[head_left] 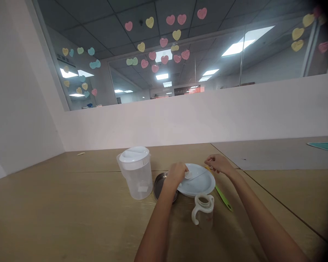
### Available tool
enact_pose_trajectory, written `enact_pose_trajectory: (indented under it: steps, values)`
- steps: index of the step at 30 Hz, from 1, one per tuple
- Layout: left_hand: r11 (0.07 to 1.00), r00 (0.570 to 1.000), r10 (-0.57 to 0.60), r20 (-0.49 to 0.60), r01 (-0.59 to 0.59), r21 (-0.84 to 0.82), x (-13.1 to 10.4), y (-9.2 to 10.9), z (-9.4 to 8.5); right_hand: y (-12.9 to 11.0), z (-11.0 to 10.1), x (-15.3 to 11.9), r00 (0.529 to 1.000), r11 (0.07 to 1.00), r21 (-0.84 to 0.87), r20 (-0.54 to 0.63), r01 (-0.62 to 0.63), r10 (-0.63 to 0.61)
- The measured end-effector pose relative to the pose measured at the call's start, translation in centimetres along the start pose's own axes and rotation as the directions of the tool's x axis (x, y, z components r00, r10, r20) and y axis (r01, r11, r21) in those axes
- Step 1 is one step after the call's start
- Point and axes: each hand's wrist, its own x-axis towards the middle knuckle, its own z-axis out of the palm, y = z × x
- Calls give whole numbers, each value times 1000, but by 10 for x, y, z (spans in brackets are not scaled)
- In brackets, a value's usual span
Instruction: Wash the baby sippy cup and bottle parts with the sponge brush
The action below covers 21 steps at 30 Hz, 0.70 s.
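My left hand (pixel 176 174) is closed over the left rim of a pale blue plate (pixel 198 190), its fingers on a small clear round piece (pixel 188 175), perhaps a little cup or lid. On the right, my right hand (pixel 218 163) pinches the end of a thin stick (pixel 202 174) that slants across the plate toward that piece. Under my left wrist lies a dark round metal dish (pixel 159 186), partly covered. A small clear cup with a white rim and handle (pixel 205 207) stands just in front of the plate. Beside the plate rests a green-handled utensil (pixel 223 198); its yellowish far end is partly hidden.
A translucent white lidded pitcher (pixel 139 178) stands left of the dish. A teal cloth (pixel 325 146) lies at the far right of the table. A small flat scrap (pixel 81 153) lies near the back left. A white wall (pixel 142 125) with a window rises behind the table.
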Motion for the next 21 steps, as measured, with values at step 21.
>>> enact_pose_trajectory:
  steps: [21]
  values:
    - [937, 980, 182, 76, -149, -315, 6, 9, 7, 5, 9, 1, 998, 949, -313, 67, 35, -15]
